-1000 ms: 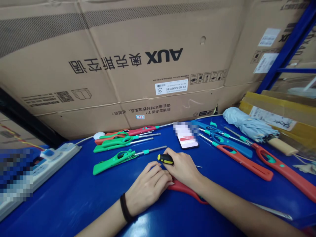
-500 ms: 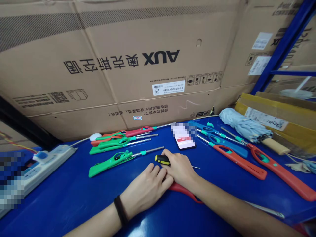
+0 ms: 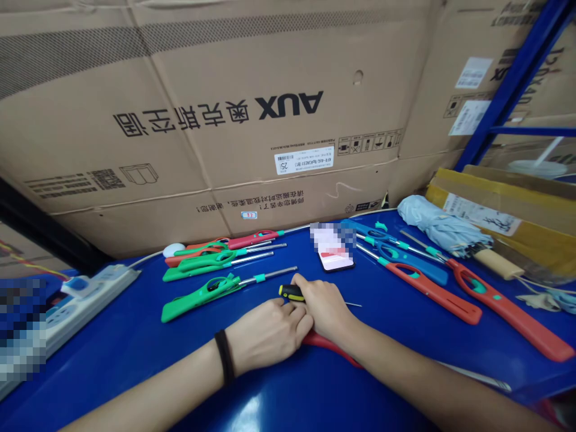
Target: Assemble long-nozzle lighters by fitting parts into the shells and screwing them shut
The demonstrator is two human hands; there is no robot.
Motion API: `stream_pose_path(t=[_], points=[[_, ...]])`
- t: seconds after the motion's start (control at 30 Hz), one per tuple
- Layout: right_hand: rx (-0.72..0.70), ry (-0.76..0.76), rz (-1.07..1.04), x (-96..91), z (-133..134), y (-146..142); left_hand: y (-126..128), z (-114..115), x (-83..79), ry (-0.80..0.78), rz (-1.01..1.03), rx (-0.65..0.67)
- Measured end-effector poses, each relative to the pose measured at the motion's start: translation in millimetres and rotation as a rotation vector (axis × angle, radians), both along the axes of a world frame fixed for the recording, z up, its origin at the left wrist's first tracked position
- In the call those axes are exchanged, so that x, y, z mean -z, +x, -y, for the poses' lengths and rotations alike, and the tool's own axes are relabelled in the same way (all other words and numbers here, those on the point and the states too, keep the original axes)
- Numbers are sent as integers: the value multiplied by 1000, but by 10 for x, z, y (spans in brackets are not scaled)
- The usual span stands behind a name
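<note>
My right hand is closed around a screwdriver. Its black and yellow handle pokes out on the left and its thin shaft on the right. Close beside it, touching, my left hand has its fingers curled over one end of a red long-nosed lighter. Both hands hide much of this lighter, including where the fingers grip it. Just behind the hands lies a green long-nosed lighter with a metal tube. A lit phone rests farther back on the blue table.
More green and red lighters lie at back left. At right are an orange-red lighter, another red one and a blue one. A folded umbrella, a power strip and a large carton border the table.
My left hand and forearm have shifted slightly, with the wrist turned a little and the fingers closer against my right hand. The screwdriver stays in my right hand.
</note>
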State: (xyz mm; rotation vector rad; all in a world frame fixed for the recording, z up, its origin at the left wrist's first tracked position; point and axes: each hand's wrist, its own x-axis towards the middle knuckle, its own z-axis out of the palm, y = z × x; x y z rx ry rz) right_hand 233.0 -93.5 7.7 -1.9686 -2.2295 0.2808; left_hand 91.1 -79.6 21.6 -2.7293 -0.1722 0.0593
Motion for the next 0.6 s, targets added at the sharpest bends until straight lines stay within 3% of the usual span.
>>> stream_pose_path(t=[0.37, 0.6], points=[[-30, 8, 38, 50, 12, -94, 10, 199, -52, -211, -89, -245], [-50, 31, 46, 81, 5, -88, 38, 219, -48, -206, -87, -235]])
